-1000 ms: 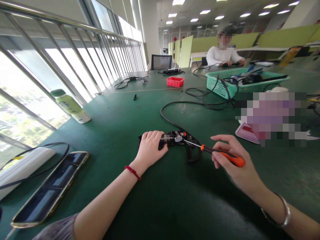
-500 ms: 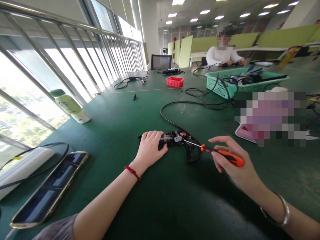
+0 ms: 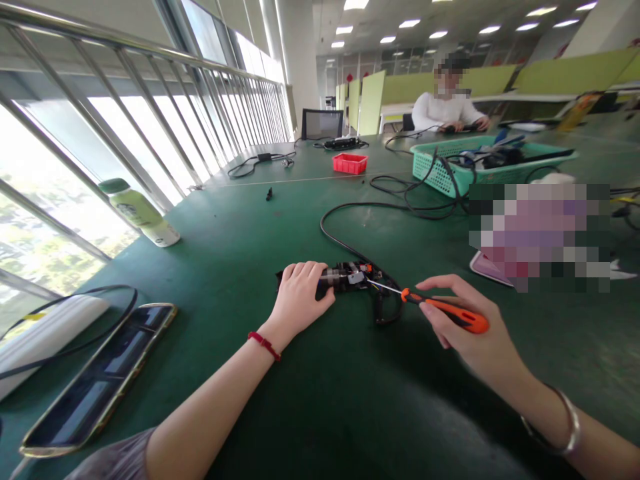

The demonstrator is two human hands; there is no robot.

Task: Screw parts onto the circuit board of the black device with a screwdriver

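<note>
A black corded hand tool [image 3: 346, 278] with a looped handle lies on the green table, its casing open so that wires and small orange and grey parts show. My left hand [image 3: 301, 293] is closed over its left end and hides that part. An orange and black screwdriver [image 3: 450, 311] is gripped in my right hand [image 3: 475, 327], between thumb and fingers. The screwdriver's thin shaft points left, and its tip is among the wires near the tool's handle; whether it touches a screw is too small to tell.
A black cable runs from the tool to a green basket [image 3: 440, 168] of cords and parts. Behind is a red tray [image 3: 350, 164]. A phone [image 3: 100, 380] and a bottle [image 3: 143, 213] lie at left, near the railing. Another person [image 3: 445, 110] sits across the table.
My right thumb and fingers have shifted slightly on the screwdriver handle. The left hand and the tool stay where they were.
</note>
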